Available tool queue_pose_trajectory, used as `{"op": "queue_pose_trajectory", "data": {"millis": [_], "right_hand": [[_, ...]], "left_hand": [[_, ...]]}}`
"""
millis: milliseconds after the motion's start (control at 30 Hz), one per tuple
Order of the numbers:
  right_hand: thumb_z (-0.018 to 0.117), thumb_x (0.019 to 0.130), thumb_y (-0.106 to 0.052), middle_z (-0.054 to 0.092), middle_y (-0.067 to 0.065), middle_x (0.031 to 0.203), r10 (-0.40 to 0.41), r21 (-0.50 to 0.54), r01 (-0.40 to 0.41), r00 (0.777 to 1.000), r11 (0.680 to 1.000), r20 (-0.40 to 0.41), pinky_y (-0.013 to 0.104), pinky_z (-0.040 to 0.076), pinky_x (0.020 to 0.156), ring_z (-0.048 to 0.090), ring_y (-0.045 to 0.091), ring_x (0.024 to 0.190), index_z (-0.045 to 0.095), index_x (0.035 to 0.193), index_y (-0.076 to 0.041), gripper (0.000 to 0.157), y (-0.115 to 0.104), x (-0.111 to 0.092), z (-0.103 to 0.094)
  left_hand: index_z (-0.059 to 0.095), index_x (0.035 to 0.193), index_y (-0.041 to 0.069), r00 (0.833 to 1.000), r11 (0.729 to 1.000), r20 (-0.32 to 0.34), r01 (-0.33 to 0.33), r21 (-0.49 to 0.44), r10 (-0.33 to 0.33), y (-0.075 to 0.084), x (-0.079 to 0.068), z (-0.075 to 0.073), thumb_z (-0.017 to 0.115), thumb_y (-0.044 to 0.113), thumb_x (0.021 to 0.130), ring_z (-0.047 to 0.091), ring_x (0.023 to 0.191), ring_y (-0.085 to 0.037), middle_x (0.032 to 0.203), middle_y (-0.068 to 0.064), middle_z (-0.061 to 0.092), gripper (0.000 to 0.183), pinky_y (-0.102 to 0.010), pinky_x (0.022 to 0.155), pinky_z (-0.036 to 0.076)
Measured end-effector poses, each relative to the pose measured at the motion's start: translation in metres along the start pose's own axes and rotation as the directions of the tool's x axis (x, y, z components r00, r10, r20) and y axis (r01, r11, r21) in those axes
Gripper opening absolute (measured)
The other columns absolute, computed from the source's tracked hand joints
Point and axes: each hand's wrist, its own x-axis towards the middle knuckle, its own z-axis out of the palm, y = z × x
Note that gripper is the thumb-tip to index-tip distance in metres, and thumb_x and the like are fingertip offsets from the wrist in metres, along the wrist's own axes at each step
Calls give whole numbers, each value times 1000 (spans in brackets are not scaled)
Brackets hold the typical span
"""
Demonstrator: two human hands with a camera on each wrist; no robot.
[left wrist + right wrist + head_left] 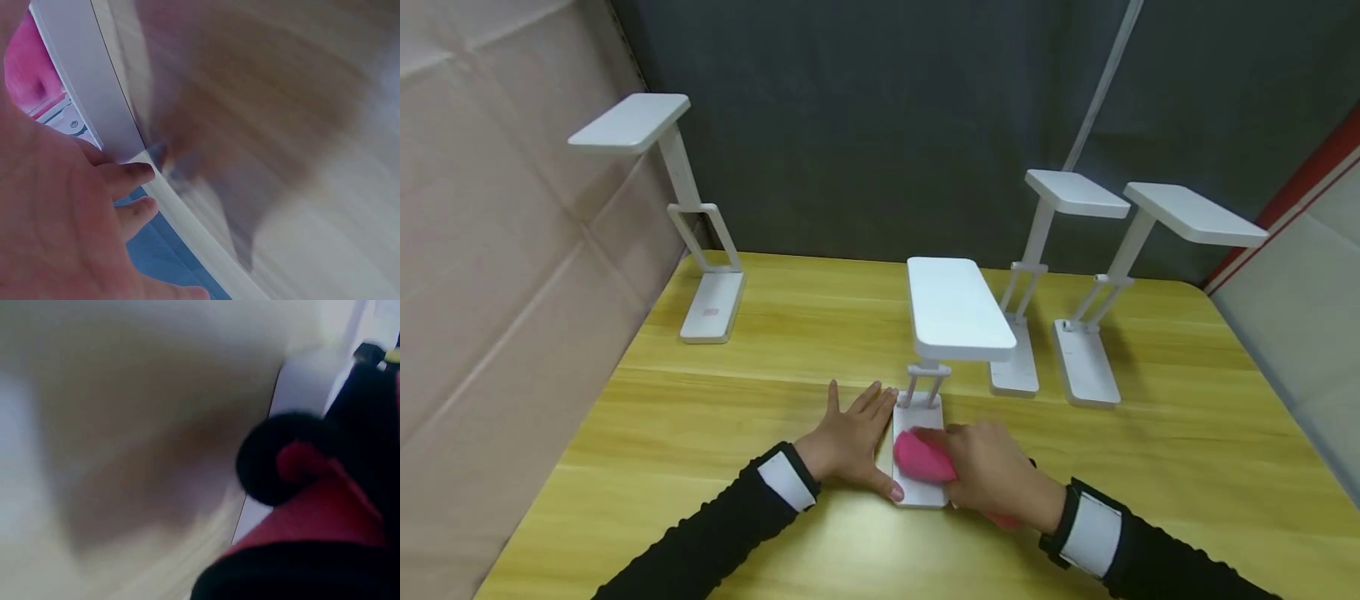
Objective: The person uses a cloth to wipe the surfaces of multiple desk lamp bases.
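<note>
A white folding desk lamp stands in front of me, its flat head over a narrow base. Along the left side of that base lies my left hand, fingers straight and spread, the thumb at its near left corner. My right hand grips a pink cloth and holds it against the top of the base. In the left wrist view the pink cloth shows past the base's side wall. Folds of the cloth fill the lower right of the right wrist view, partly very dark.
Two more white desk lamps stand close together at the back right. Another lamp is at the far left. All stand on a yellow wood-grain table. A dark curtain hangs behind, a pale cloth wall at left.
</note>
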Motion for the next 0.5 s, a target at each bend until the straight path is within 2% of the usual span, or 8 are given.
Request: {"op": "queue_pose_trajectory", "data": {"millis": [167,233,300,400,500], "right_hand": [[64,55,-11,57,-15,78,-68,176,40,985,984,156,20,35,46,42,-1,59,57,118,-26,65,-14,-21,-14],[63,55,-9,57,-17,81,-105,255,49,972,966,212,20,36,47,44,-1,60,57,116,-29,64,-14,-23,-20],[63,54,-10,56,-19,82,-123,311,45,964,949,234,20,38,49,45,-1,61,58,114,-31,64,-9,-20,-26],[64,56,-12,58,-17,86,-115,324,49,976,945,187,21,41,51,49,0,63,57,114,-30,61,0,-7,-27],[66,58,-14,60,-11,89,-77,222,57,994,973,81,21,43,54,50,3,65,56,118,-24,62,7,8,-21]], "left_hand": [[6,142,5,1000,1000,-8,-3,14,3,-1,0,-3,56,82,56,0,136,-24,149,-9,10,125,-70,96,-2],[7,142,5,1000,1000,-10,-2,3,2,-1,0,-4,56,82,56,0,136,-25,149,-9,11,125,-70,96,-3],[7,142,5,1000,1000,-10,-3,-8,3,-1,0,-5,56,82,56,1,136,-25,149,-9,10,126,-70,96,-4],[6,142,5,1000,1000,-5,0,-19,0,-1,-1,-5,57,82,55,0,136,-24,149,-9,10,127,-70,96,-4],[5,142,7,1000,999,3,4,-41,-4,1,-1,-1,57,82,55,-1,136,-23,150,-7,10,127,-70,96,-5]]}}
